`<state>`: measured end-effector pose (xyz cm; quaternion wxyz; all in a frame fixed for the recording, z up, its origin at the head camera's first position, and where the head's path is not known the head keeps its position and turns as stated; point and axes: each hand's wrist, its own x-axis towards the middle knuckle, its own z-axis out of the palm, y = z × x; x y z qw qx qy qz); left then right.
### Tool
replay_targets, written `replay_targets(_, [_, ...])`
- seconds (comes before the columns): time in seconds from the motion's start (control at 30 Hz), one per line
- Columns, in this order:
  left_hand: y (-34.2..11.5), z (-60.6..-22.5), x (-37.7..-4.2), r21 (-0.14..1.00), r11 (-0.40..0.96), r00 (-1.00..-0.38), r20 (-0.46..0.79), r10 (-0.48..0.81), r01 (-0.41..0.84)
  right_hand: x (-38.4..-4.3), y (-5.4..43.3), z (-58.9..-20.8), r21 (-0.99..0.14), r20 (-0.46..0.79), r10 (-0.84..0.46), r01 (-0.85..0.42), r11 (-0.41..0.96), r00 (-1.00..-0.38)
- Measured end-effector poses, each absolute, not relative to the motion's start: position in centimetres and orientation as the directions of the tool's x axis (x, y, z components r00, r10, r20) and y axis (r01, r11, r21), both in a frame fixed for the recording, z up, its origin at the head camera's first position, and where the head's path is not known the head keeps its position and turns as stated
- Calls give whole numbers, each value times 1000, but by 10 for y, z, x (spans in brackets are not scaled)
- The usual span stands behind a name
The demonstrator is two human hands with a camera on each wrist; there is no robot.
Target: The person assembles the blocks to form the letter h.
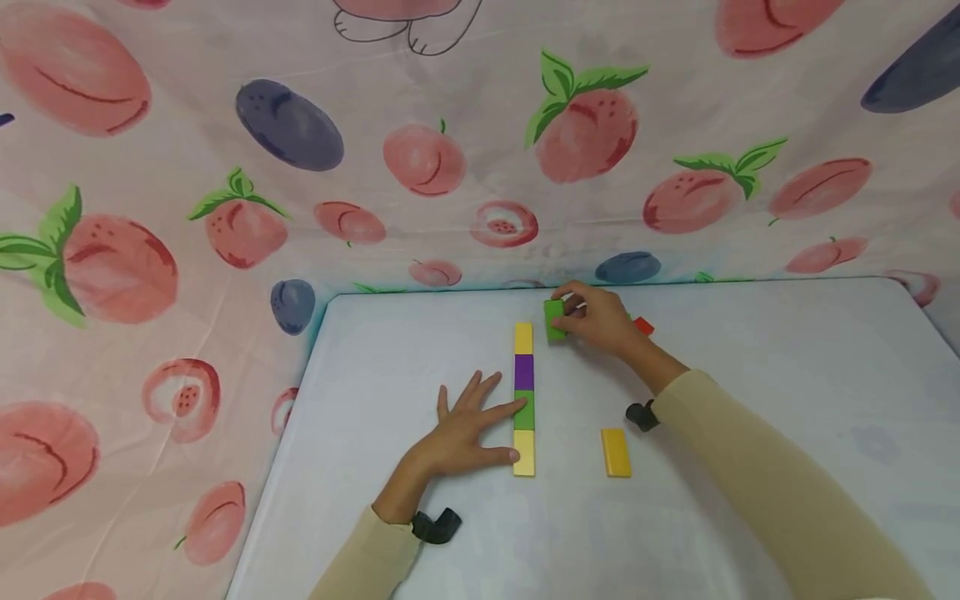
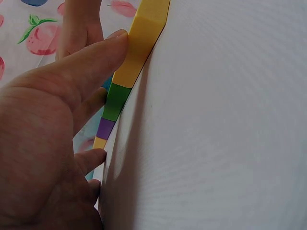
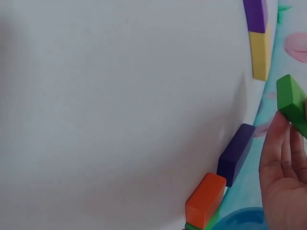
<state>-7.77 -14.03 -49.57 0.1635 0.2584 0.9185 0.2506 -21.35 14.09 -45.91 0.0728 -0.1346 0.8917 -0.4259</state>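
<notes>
Right hand (image 1: 600, 321) pinching one green block (image 1: 554, 319); left hand (image 1: 468, 429) flat (fingers spread) against four-block row (image 1: 524, 400).

Both arms wear long, close-fitting beige sleeves (image 1: 757, 475) that end at the wrists. A small black camera mount (image 1: 437, 526) sits at the left wrist (rounded, like a bent elbow piece), and a similar black mount (image 1: 642, 415) sits at the right wrist. Both hands are bare.
</notes>
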Motion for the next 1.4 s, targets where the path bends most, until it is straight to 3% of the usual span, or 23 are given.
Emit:
replay_targets(0.5, [-140,-495,-78,547,742,-814,-176,554,387,-195,155,-440,-901,-126,-283,-10,434,-951])
replay_targets(1.4, [-139,-497,-77,550,747,-819,-181,544,374,-147,214,-429,-884,-249,-259,110,454,-933])
